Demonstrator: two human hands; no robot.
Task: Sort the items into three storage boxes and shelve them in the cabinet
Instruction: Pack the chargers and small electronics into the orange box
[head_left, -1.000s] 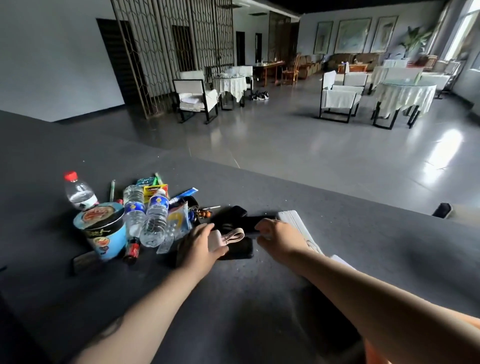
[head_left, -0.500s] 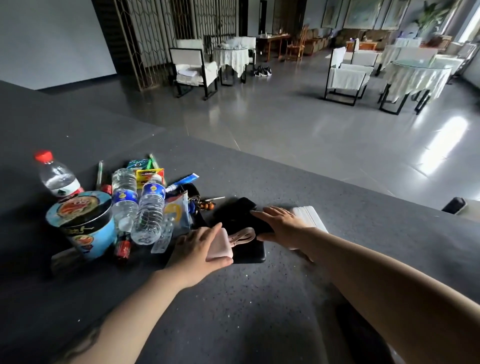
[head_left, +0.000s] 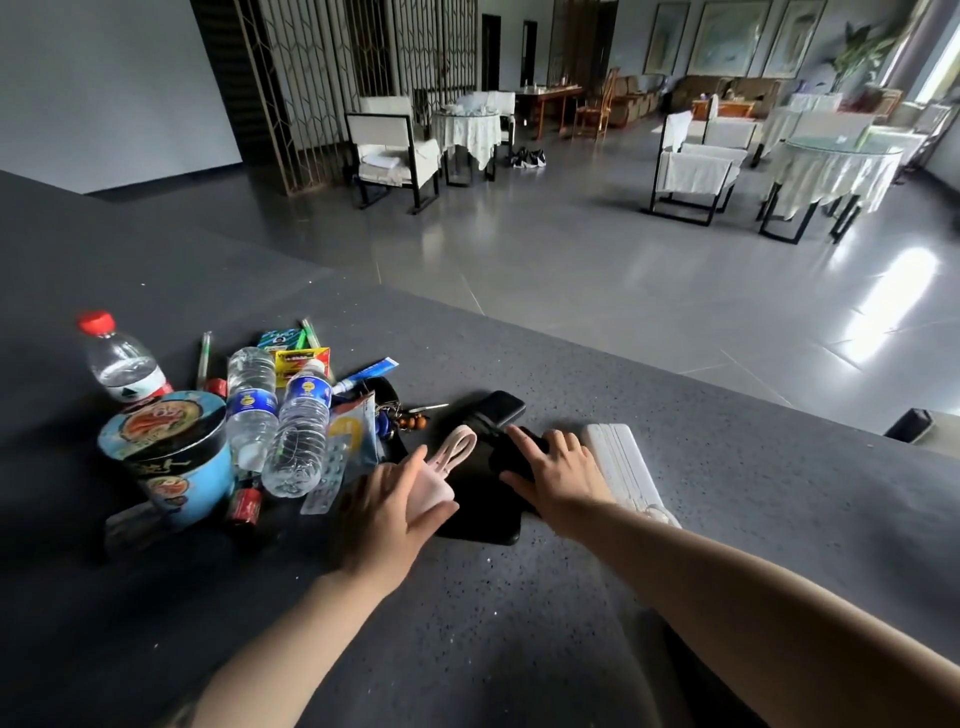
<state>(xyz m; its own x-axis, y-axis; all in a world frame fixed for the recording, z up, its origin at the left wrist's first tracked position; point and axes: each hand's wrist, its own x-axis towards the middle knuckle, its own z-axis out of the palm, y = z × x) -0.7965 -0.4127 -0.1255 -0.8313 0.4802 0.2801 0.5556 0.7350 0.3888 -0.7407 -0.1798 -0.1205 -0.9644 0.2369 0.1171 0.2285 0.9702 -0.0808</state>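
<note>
On the counter (head_left: 519, 623), both hands stay put — left (head_left: 384, 514) gripping pink pouch (head_left: 434, 486), right (head_left: 556, 467) flat.

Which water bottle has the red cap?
The standing bottle at the far left, behind the blue noodle cup. The two lying bottles have blue labels and no red cap.

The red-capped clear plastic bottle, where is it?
In the head view, the red-capped clear plastic bottle stands upright at the far left of the pile on the dark grey counter, just behind the blue round noodle tub.
</note>
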